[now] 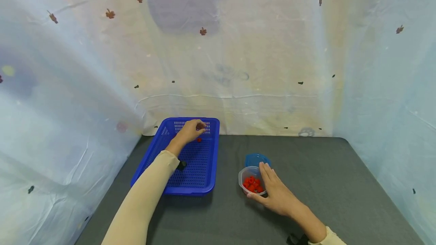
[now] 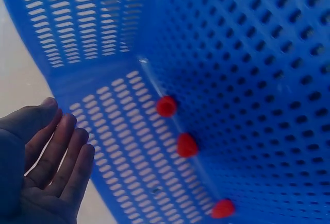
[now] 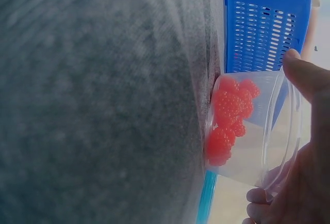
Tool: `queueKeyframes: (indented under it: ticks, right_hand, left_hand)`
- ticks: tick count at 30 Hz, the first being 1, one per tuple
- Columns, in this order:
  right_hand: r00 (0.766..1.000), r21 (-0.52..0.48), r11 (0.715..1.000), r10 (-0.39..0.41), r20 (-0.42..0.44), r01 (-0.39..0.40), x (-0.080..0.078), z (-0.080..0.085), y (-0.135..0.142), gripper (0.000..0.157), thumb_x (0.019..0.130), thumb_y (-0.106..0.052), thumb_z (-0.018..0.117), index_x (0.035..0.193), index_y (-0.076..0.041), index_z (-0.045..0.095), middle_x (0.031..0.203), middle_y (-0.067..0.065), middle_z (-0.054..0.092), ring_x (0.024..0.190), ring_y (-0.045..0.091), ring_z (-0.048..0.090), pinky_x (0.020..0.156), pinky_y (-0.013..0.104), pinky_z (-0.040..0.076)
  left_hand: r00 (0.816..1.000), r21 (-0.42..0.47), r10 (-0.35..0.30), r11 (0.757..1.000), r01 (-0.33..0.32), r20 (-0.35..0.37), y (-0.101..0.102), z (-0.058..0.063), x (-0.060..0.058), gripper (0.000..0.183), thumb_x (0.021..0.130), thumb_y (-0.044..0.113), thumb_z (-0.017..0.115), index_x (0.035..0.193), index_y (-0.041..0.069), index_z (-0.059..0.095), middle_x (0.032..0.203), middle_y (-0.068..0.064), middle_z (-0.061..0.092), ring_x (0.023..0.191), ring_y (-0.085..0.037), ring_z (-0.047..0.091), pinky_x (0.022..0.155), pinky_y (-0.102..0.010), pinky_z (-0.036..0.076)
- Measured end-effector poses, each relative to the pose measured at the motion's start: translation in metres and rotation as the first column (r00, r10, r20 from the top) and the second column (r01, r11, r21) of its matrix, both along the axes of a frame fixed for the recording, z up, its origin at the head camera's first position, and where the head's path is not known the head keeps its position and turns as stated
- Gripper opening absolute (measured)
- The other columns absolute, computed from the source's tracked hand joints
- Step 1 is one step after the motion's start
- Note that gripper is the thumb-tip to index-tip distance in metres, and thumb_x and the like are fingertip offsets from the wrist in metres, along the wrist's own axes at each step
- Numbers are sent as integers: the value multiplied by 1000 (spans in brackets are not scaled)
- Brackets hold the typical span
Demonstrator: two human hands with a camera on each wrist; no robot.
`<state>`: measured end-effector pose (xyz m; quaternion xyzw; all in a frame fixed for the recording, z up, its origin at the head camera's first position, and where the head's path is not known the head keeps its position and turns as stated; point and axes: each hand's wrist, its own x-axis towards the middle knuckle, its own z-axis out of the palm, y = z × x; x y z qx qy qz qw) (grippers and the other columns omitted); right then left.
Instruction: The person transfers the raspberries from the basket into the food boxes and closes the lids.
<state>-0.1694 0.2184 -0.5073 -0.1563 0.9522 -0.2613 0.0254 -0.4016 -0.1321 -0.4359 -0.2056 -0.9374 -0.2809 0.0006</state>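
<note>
My left hand (image 1: 190, 131) is over the far end of a blue perforated basket (image 1: 209, 190). In the left wrist view its fingers are loosely bent, with nothing visible between them. Three red raspberries (image 2: 166, 106) lie along the basket's floor edge there. My right hand (image 1: 277, 196) holds a clear plastic container (image 3: 252, 157) by its rim, thumb on one side and fingers on the other. Inside sit several red raspberries (image 3: 227, 105), gathered at the bottom. The container stands upright on the table.
A translucent blue lid (image 1: 256, 158) lies just behind the container on the dark grey table (image 1: 327, 184). The basket occupies the table's left side. A patterned curtain (image 1: 238, 63) hangs behind the table and along both sides.
</note>
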Motion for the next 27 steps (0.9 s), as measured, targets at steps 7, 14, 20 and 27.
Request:
queueKeyframes:
  ticks: [7,14,20,27]
  right_hand:
    - [1000,3,1000,5,-9,-5,-1,-1,0,120,94,-79,61,171,-1,12,178,20,12,164,42,12,128,63,20]
    - [1000,-5,1000,4,-11,-4,1,2,0,118,95,-78,61,171,-1,13,178,21,13,164,43,14,127,65,22]
    - [1000,-14,1000,3,-3,-3,2,3,0,118,95,-78,61,171,-1,12,178,21,13,164,44,12,127,66,21]
    - [1000,-8,1000,0,-18,0,1,2,-1,118,95,-77,62,170,0,13,178,22,14,164,43,13,128,63,20]
  left_hand:
    - [999,-21,8,1000,-7,49,-9,-12,-6,26,108,11,65,130,-3,69,123,-18,72,116,-34,68,101,-50,56]
    - [998,-76,26,997,-21,65,-12,-24,-8,24,107,9,67,127,-3,69,119,-17,72,113,-33,69,99,-48,56]
    - [996,-105,38,994,-30,79,-16,-31,-10,24,105,3,67,127,-4,70,122,-20,73,118,-36,69,105,-49,55]
    - [995,-154,31,988,-15,98,-20,-42,-19,26,103,2,69,129,-2,70,127,-20,73,123,-36,68,109,-50,53]
